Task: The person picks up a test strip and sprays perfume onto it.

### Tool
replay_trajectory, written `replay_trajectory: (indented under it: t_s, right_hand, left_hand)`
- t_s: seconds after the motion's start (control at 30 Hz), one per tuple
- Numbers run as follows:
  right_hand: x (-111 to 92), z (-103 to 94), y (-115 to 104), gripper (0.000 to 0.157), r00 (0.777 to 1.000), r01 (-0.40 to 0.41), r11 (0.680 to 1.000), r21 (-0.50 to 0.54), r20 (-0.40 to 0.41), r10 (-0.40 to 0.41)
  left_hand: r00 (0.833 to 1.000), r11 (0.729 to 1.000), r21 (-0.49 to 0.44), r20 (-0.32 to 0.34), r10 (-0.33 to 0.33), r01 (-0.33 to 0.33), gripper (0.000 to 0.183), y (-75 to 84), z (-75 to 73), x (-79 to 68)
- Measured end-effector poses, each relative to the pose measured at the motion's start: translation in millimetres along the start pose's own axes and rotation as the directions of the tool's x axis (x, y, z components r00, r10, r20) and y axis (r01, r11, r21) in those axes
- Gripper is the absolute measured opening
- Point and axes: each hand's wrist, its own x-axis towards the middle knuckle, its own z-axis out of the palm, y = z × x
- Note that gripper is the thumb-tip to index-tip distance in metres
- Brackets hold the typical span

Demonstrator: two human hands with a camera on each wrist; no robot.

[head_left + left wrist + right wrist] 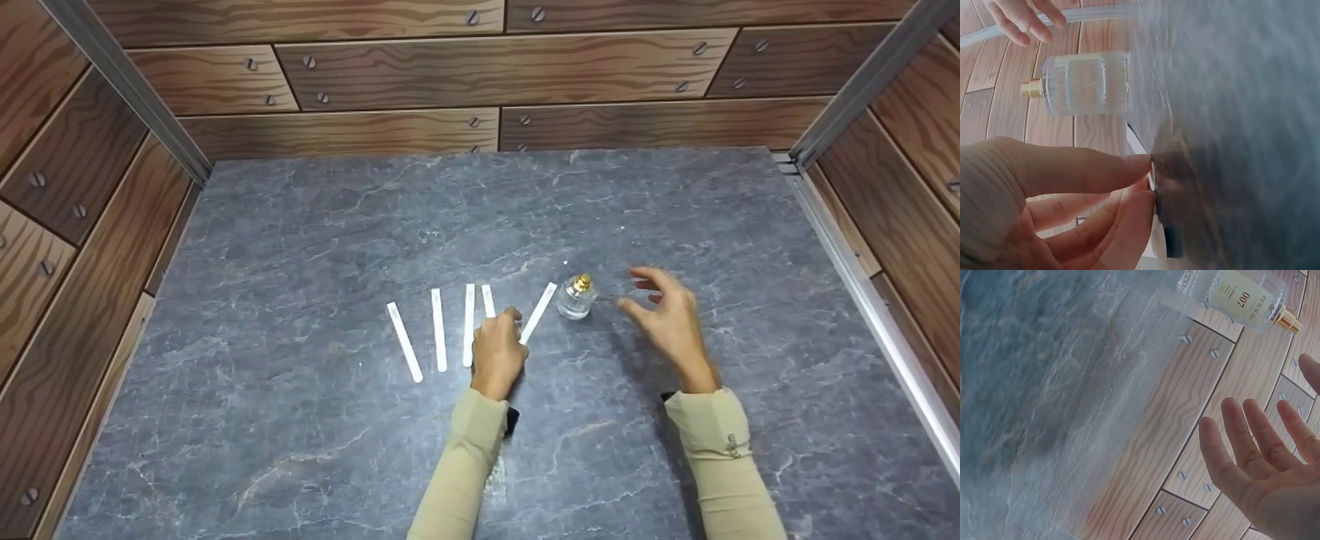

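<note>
Several narrow white paper strips lie fanned out on the table, among them a far-left strip [405, 343], a second strip [439, 330] and a middle strip [469, 319]. My left hand [498, 354] is low over the right part of the fan, covering the lower end of one strip [488, 301]. Its thumb and fingertips pinch the lower end of the slanted strip [539, 312] closest to the glass perfume bottle [576, 299]. This bottle stands upright with a gold spray top and a pale label [1241, 297]. Right of it, my right hand [671, 322] hovers empty, fingers spread and relaxed.
The grey marbled tabletop [300, 420] extends around the strips. Wood-patterned panels [390, 71] enclose the back and both sides. A metal rail [877, 315] runs along the right edge.
</note>
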Motion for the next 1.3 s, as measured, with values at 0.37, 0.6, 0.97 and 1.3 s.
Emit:
replay_trajectory:
  t_s: [0.37,0.6,0.97,1.3]
  right_hand:
    - [3,1.1,0,0.046,1.000,0.022,1.000,0.020,0.005,-0.022]
    - [5,0.6,-3,0.045,1.000,-0.020,0.998,0.061,0.000,0.020]
    - [6,4.0,-6,0.046,0.998,-0.059,0.995,0.083,-0.011,0.060]
    - [1,1.5,-9,0.046,0.992,-0.103,0.986,0.133,-0.064,0.112]
  left_hand:
    - [0.998,0.997,-0.056,0.037,0.058,-0.056,0.031,-5.6,-0.8,7.2]
    - [0.982,0.991,-0.080,0.149,0.116,-0.105,0.027,-7.3,-1.6,11.8]
    - [0.980,0.948,-0.319,0.180,0.079,-0.018,0.030,-19.5,-19.9,13.5]
    - [0.990,0.838,-0.545,0.090,0.108,-0.042,0.038,-28.7,-37.6,7.5]
